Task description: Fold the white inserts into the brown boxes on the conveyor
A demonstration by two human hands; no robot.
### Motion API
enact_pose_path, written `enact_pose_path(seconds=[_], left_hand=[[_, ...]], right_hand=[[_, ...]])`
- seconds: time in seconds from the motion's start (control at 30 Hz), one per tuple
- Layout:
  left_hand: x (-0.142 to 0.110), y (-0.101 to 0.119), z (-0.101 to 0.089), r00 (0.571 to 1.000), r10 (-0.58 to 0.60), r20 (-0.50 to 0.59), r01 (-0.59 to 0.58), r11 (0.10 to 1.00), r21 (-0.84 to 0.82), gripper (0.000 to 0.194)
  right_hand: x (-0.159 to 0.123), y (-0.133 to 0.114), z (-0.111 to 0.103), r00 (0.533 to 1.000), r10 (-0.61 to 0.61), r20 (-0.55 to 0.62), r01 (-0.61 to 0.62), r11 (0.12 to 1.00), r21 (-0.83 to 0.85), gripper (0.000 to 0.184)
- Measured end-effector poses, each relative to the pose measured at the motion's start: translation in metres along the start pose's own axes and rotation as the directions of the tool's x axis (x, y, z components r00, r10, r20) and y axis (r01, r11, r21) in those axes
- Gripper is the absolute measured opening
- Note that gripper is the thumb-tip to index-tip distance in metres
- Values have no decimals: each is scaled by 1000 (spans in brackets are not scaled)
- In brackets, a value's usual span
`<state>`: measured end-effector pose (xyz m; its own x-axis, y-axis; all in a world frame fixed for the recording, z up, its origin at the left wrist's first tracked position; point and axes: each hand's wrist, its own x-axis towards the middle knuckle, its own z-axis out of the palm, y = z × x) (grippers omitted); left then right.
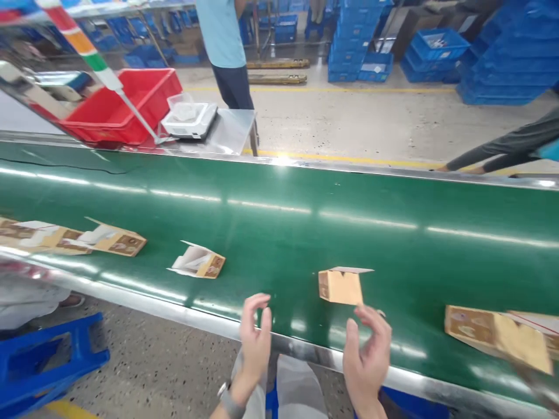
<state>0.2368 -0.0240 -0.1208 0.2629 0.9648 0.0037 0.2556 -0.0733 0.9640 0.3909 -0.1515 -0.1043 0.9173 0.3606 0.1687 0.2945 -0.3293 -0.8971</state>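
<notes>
My left hand [255, 337], a watch at its wrist, hovers over the near edge of the green conveyor belt [271, 244] with thumb and fingers apart and nothing between them. To its right, my right hand [369, 352] is also open, its fingers curved and empty. Just beyond my right fingertips lies a small yellow-brown carton [343, 286] with one flap sticking out; whether the fingers touch it I cannot tell. Another carton [198, 261], its flaps open and white inside showing, lies on the belt left of my left hand.
More open cartons [116, 238] lie at the far left, and others [498, 334] at the right. Across the belt stand a red bin [126, 107], a white scale [190, 119] and a person [225, 52]. A blue stool [52, 355] is at lower left.
</notes>
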Motion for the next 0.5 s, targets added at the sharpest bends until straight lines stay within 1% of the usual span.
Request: enact_pose_path(seconds=[0.03,0.07,0.1,0.13,0.17,0.2,0.23,0.27,0.33,0.37,0.4,0.43,0.5], left_hand=[[1,-9,-31,987,41,-158,-34,998,48,17],[5,-18,-60,960,56,-275,-35,996,80,18],[12,-27,-87,934,64,-352,-28,994,104,22],[22,-36,-110,928,50,-369,-7,993,116,29],[33,-44,-128,936,45,-348,-4,993,120,35],[47,-50,-141,957,40,-288,-6,993,115,40],[60,-55,-148,977,36,-210,-14,994,107,43],[72,-58,-151,991,39,-129,-27,995,96,45],[91,-61,-146,998,58,27,-60,995,85,45],[97,-62,-142,992,82,96,-91,992,87,43],[101,-62,-136,981,116,158,-131,987,88,40],[104,-63,-131,965,154,214,-176,981,85,38],[108,-66,-123,924,234,301,-261,964,53,39]], right_hand=[[-10,-3,2,994,-37,105,35,999,22,21],[-20,-7,10,974,-44,223,35,998,43,17],[-29,-11,23,939,-39,341,19,998,63,18],[-36,-16,40,895,-33,444,-4,997,82,23],[-42,-22,60,852,-39,523,-19,994,105,30],[-47,-29,83,813,-60,580,-23,991,134,38],[-51,-36,105,783,-97,615,-12,985,171,46],[-54,-42,127,764,-140,630,7,978,208,52],[-58,-53,164,744,-196,639,39,967,252,61],[-61,-56,178,748,-210,630,52,964,260,63],[-63,-58,188,763,-217,609,65,963,262,65],[-67,-58,196,787,-220,577,80,963,258,67],[-73,-55,205,845,-224,485,124,965,229,68]])
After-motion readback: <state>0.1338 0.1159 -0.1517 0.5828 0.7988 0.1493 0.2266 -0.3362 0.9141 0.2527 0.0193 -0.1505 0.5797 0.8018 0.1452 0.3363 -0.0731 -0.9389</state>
